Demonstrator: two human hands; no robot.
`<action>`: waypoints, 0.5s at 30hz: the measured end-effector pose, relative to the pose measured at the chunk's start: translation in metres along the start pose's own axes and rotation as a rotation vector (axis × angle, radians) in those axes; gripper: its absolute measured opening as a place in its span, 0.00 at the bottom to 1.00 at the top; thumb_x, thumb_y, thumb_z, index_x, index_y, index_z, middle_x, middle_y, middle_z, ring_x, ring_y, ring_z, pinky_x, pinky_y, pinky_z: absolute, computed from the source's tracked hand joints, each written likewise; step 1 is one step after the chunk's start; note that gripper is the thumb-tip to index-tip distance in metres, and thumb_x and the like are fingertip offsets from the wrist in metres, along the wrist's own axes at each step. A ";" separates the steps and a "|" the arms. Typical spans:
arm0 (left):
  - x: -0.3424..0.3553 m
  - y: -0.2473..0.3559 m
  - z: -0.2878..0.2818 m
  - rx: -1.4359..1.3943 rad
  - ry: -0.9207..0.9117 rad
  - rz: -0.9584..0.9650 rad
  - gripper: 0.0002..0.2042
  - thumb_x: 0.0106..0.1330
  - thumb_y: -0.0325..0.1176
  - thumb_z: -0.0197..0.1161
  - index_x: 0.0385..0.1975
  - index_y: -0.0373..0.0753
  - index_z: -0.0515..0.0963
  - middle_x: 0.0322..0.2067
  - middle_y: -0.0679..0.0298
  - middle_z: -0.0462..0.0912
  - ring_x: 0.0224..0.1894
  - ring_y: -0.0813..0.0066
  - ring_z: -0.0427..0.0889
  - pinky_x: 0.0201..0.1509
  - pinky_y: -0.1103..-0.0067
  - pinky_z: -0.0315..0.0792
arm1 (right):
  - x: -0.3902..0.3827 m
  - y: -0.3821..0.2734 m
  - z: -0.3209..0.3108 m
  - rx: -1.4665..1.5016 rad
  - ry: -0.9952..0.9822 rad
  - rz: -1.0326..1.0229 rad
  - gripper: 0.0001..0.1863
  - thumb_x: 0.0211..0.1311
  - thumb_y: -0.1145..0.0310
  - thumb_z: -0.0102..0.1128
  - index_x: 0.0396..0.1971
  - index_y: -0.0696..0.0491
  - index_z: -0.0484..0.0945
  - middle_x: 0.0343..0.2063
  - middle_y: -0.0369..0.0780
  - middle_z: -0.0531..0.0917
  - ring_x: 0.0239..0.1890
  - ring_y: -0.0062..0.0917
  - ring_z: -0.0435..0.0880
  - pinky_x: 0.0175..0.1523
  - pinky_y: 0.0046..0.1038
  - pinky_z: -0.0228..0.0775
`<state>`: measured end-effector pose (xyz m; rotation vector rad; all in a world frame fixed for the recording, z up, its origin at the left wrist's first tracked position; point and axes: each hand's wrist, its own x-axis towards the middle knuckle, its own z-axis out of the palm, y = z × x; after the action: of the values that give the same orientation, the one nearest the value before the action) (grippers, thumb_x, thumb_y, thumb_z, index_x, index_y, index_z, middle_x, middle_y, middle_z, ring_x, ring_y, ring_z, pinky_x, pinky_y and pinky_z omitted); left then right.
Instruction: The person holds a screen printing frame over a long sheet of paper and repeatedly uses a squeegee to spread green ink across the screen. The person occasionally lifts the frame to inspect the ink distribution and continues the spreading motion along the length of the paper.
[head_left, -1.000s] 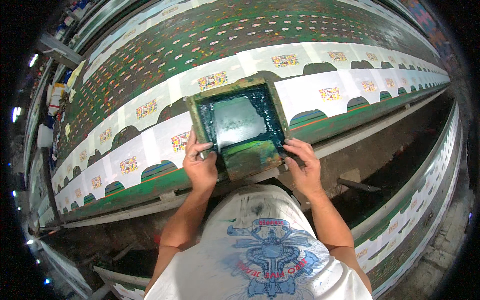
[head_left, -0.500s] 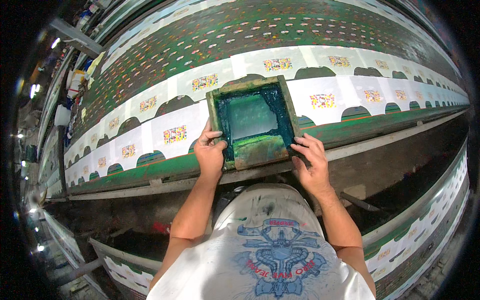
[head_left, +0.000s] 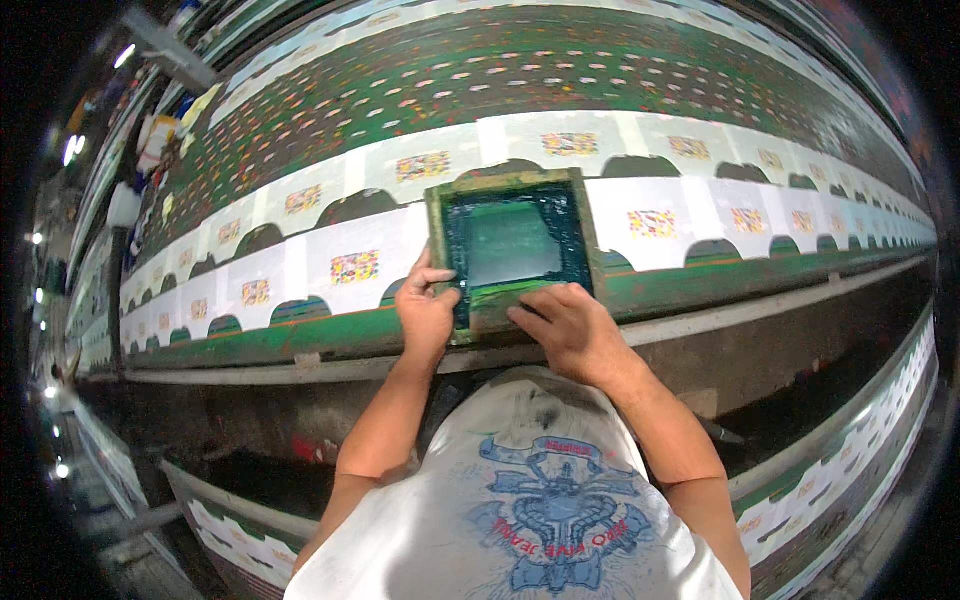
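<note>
A wooden screen-printing frame [head_left: 436, 215] lies over the row of white fabric pieces [head_left: 380, 240] on the long table. Dark teal ink edges its mesh, which has a paler green window. My left hand [head_left: 426, 312] grips the frame's left side near its closest corner, thumb and fingers bent around the rail. Inside the near end of the frame rests a stained squeegee [head_left: 488, 315], a flat board with green ink on it. My right hand [head_left: 578, 335] is closed at the squeegee's right part, its fingertips on the board; the hand hides that end.
Colourful prints [head_left: 355, 267] mark the fabric pieces on both sides of the frame. A green table edge and a pale metal rail [head_left: 350, 370] run between me and the fabric. Another printing table [head_left: 850, 490] with fabric stands at the lower right.
My right hand has left the frame's right side and moved left onto the squeegee. The left hand keeps its hold. The view has shifted slightly.
</note>
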<state>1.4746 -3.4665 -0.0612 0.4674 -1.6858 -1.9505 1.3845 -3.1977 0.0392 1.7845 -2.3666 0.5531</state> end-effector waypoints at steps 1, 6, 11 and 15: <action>0.000 0.004 -0.001 0.094 0.010 0.021 0.18 0.55 0.06 0.65 0.43 0.31 0.86 0.82 0.35 0.65 0.83 0.47 0.70 0.84 0.61 0.68 | 0.011 -0.005 -0.003 0.168 0.064 0.111 0.25 0.59 0.67 0.73 0.59 0.48 0.90 0.51 0.42 0.88 0.56 0.38 0.86 0.59 0.40 0.80; 0.004 0.007 0.003 0.062 -0.055 0.008 0.15 0.73 0.12 0.60 0.56 0.29 0.85 0.82 0.37 0.66 0.81 0.53 0.72 0.83 0.63 0.69 | 0.043 0.001 -0.032 0.148 -0.089 0.140 0.19 0.57 0.79 0.68 0.49 0.55 0.91 0.43 0.45 0.89 0.49 0.43 0.88 0.59 0.43 0.81; 0.002 0.010 0.000 0.042 0.001 0.064 0.17 0.72 0.13 0.62 0.59 0.29 0.84 0.78 0.40 0.73 0.76 0.56 0.79 0.77 0.68 0.77 | 0.085 0.041 -0.051 0.308 -0.316 0.154 0.22 0.57 0.85 0.61 0.51 0.57 0.89 0.47 0.51 0.91 0.54 0.51 0.89 0.61 0.51 0.82; 0.008 0.013 0.002 0.176 -0.018 0.082 0.19 0.71 0.12 0.63 0.59 0.33 0.84 0.77 0.40 0.74 0.74 0.54 0.81 0.77 0.64 0.79 | 0.119 0.071 -0.045 0.247 -0.299 0.156 0.23 0.58 0.85 0.60 0.53 0.57 0.89 0.46 0.53 0.90 0.54 0.53 0.88 0.60 0.51 0.81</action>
<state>1.4689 -3.4705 -0.0470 0.4380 -1.8679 -1.7618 1.2770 -3.2722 0.1028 1.9094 -2.7645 0.6644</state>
